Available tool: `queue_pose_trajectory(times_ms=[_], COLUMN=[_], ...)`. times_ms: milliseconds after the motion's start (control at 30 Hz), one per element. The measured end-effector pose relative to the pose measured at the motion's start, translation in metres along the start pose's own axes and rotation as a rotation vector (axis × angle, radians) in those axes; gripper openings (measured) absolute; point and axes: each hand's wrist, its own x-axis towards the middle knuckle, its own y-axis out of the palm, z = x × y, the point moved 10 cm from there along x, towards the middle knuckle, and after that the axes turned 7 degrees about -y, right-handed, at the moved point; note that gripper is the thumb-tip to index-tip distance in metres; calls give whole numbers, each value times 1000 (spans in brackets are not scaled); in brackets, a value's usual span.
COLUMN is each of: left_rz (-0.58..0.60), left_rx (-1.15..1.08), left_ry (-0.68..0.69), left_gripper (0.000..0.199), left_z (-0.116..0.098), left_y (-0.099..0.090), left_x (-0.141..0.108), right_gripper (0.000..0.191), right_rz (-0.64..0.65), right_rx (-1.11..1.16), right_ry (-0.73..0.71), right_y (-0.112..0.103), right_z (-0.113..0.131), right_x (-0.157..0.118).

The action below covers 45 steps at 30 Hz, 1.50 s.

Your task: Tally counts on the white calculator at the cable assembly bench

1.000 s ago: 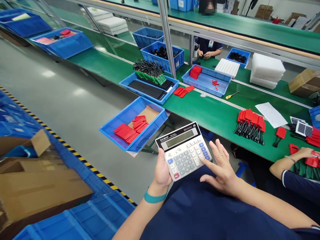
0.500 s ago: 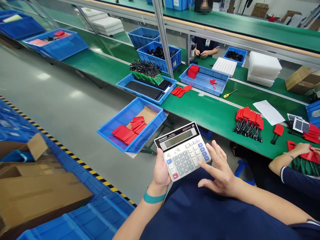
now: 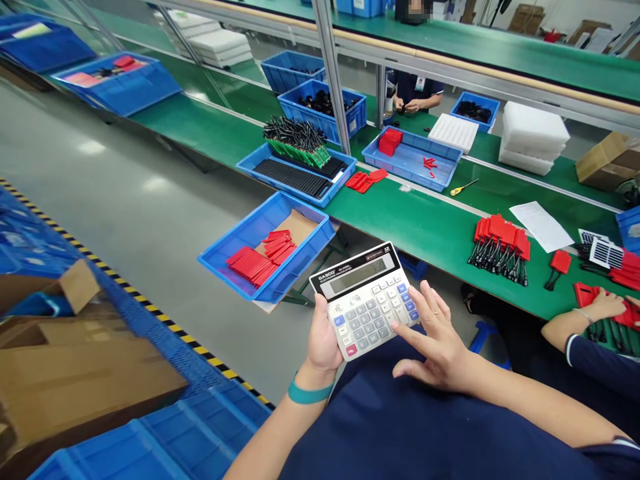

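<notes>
A white calculator (image 3: 363,303) with a black top strip and grey, white and blue keys is tilted in front of me. My left hand (image 3: 323,337) grips its left edge, the thumb on the front and the other fingers hidden behind it. Over the lower right keys is my right hand (image 3: 435,343), fingers spread and holding nothing, its index fingertip at the keys. Digits on the display are too faint to read surely. Beyond the calculator, a blue tray (image 3: 220,250) holds red flat pieces (image 3: 253,265) and brown cardboard.
Along the green bench (image 3: 400,227) stand a blue tray with black parts (image 3: 295,177), red packs with black cables (image 3: 500,240) and a yellow-handled tool (image 3: 457,191). A co-worker's hands (image 3: 605,305) are at the right. Cardboard boxes (image 3: 90,380) lie lower left.
The view has shifted slightly, so the bench and trays sit a little farther right. My left hand still holds the calculator; my right index fingertip has moved slightly left and up.
</notes>
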Motion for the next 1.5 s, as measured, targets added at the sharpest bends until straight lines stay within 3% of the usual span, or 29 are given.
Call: queue_pose_trajectory(times_ms=[433,700,1000,1267,1500], left_rz=[63,77,29,66,-35], left_rx=[13,54,53,43,-5], left_ry=[-50,-57,-62,-72,13], left_gripper=[85,92,85,85,78], left_z=[4,5,8,11,-3], left_y=[4,16,2,8,-10], left_x=[2,2,2,1,2], right_gripper=[72,77,86,78,61], right_rz=[4,37,106,76,-31], right_rx=[13,15,-1,-37,-5], right_ry=[-53,-85,-42,16,31], right_y=[4,14,31,22,-2], right_z=[6,11,6,-2,-11], right_x=[13,24,26,24,1])
